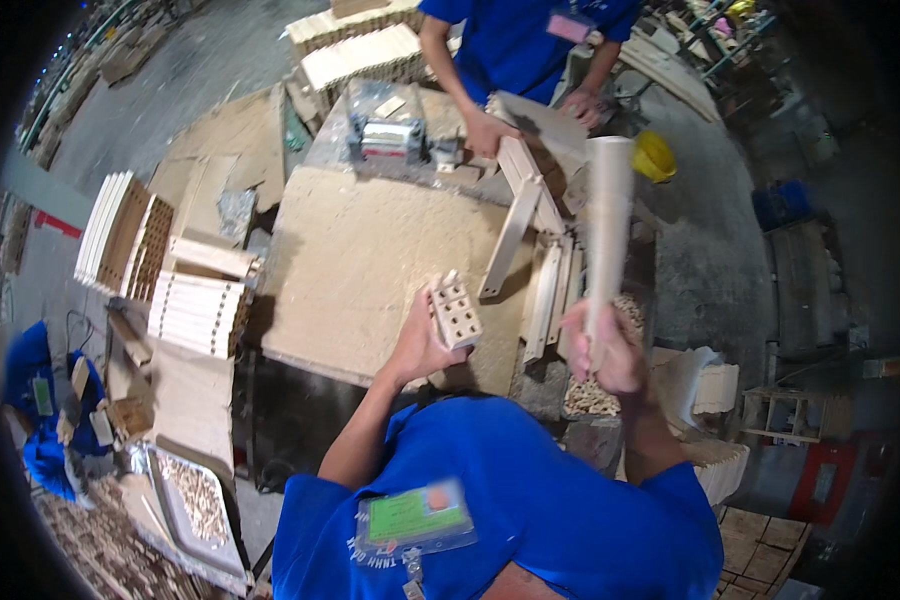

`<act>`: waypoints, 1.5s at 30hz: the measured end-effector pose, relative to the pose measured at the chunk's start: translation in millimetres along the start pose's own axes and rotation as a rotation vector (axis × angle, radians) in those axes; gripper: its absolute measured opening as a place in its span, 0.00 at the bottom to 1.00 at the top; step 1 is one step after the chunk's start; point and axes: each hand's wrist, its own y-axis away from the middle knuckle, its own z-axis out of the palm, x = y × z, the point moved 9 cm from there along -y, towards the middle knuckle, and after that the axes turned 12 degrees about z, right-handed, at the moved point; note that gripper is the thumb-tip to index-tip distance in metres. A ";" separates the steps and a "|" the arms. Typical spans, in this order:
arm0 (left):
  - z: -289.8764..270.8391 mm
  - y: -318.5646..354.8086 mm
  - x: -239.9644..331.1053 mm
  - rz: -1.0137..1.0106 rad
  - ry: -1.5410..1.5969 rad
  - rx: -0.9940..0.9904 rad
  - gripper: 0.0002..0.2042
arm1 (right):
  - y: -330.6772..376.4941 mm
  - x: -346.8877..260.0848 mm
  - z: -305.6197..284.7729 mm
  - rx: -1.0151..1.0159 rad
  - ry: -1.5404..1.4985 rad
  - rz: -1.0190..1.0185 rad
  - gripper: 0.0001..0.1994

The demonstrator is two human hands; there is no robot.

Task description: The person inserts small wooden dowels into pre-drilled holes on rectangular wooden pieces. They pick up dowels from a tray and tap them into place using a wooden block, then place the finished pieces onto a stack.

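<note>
My left hand is closed around a small stack of pale wooden slats with rows of drilled holes in their ends. A dowel seems to stick out at the far edge of the stack. In my closed right hand is a pale wooden club, held upright by its narrow end and slightly blurred. Both hands are over the near side of the wooden board. Below the right hand lies a heap of small wooden dowels.
Across the table a person's hand holds joined wooden slats. More slats lie near my right hand. Drilled slat stacks stand left, above a dowel tray. A yellow bowl sits far right.
</note>
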 end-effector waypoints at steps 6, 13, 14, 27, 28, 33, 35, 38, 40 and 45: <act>3.1 -6.9 12.4 0.014 -0.091 -0.001 0.54 | -15.0 42.4 8.2 -0.083 -0.324 0.216 0.24; 1.7 -1.7 6.3 0.011 -0.194 -0.050 0.58 | -8.6 37.5 -6.9 0.328 0.613 0.155 0.16; 0.3 -1.5 10.8 0.019 -0.225 -0.048 0.58 | -8.3 23.9 -3.1 0.326 0.782 0.126 0.16; 2.2 0.8 10.8 0.058 -0.170 -0.033 0.54 | -5.4 9.4 31.3 0.362 1.057 0.007 0.15; 6.1 6.8 8.1 0.038 -0.129 -0.042 0.54 | 3.2 -0.7 27.4 0.398 0.953 -0.018 0.15; 9.2 -0.5 14.6 0.076 -0.215 -0.044 0.53 | 10.0 6.7 37.1 0.428 1.055 -0.582 0.15; 8.1 5.1 8.7 0.062 -0.190 -0.050 0.53 | -22.0 54.4 26.1 0.201 1.283 0.011 0.12; 6.8 11.2 4.6 0.034 -0.147 -0.053 0.53 | -14.2 28.6 22.5 0.349 0.892 0.067 0.09; 6.1 7.6 11.9 -0.006 -0.162 -0.071 0.53 | -26.2 33.0 16.3 0.314 0.715 -0.058 0.09; 14.4 0.8 22.5 -0.019 -0.109 -0.152 0.55 | -88.2 81.4 4.1 0.273 0.380 -0.070 0.15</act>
